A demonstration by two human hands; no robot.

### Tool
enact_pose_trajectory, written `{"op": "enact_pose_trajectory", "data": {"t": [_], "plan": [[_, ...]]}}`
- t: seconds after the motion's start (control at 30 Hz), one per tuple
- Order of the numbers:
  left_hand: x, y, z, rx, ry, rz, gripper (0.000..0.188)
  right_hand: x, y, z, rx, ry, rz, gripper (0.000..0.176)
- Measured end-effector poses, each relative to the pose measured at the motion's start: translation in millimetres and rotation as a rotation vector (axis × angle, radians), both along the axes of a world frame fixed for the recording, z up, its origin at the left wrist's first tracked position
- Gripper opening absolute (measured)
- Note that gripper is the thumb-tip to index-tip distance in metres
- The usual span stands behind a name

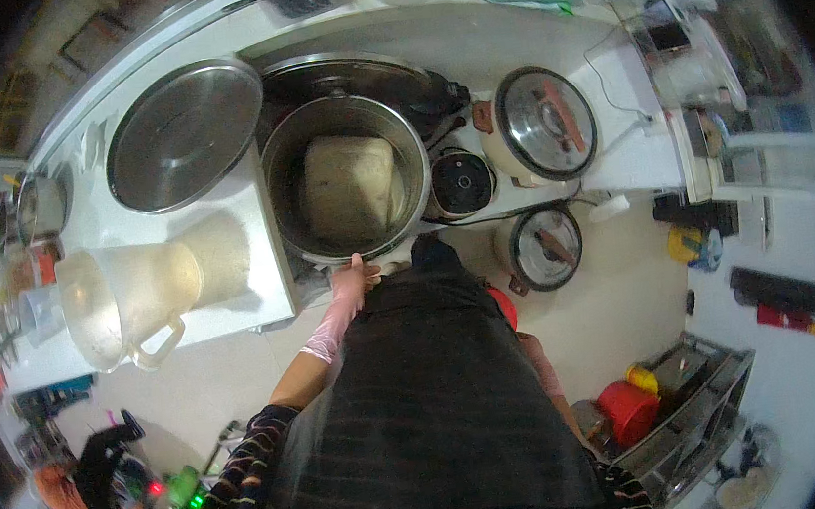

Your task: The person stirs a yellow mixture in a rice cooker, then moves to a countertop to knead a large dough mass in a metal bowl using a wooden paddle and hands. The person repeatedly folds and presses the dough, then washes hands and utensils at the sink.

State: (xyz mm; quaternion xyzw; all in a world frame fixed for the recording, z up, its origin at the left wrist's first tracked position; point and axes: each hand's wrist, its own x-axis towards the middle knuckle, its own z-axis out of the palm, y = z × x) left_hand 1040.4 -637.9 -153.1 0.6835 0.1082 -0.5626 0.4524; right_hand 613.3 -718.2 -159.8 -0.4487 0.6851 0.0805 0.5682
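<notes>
Before me stands a large round metal pot with a pale, block-shaped thing inside; its material is unclear. My left hand, in a pink glove, is at the pot's near rim, its thumb against the edge. Whether its fingers grip the pot is unclear. My right arm reaches down beside the dark apron, the pink glove showing at the wrist. The apron hides that hand's fingers. Close to it, a red round object shows partly from behind the apron.
Left on the white counter are a large round metal lid and a big pale jug. Two lidded pots and a small black-topped appliance stand right. A metal rack holds a red container.
</notes>
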Motion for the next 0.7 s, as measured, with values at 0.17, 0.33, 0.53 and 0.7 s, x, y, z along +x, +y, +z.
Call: {"op": "enact_pose_trajectory", "data": {"t": [0.17, 0.33, 0.53, 0.7], "plan": [[-5, 1, 5, 0.052, -0.005, 0.034, 0.046, 84, -116, 36, -0.138, 0.019, 0.414, 0.036], [-15, -1, 19, 0.021, 0.054, 0.289, 0.044, 168, -205, 75, -0.218, -0.065, 0.61, 0.036], [-39, 0, 41, -0.024, -0.016, 0.434, 0.052, 217, -271, 98, -0.132, -0.022, 0.855, 0.039], [-84, 29, 52, -0.001, -0.063, 0.66, 0.05, 254, -300, 86, 0.027, 0.026, 1.067, 0.038]]}}
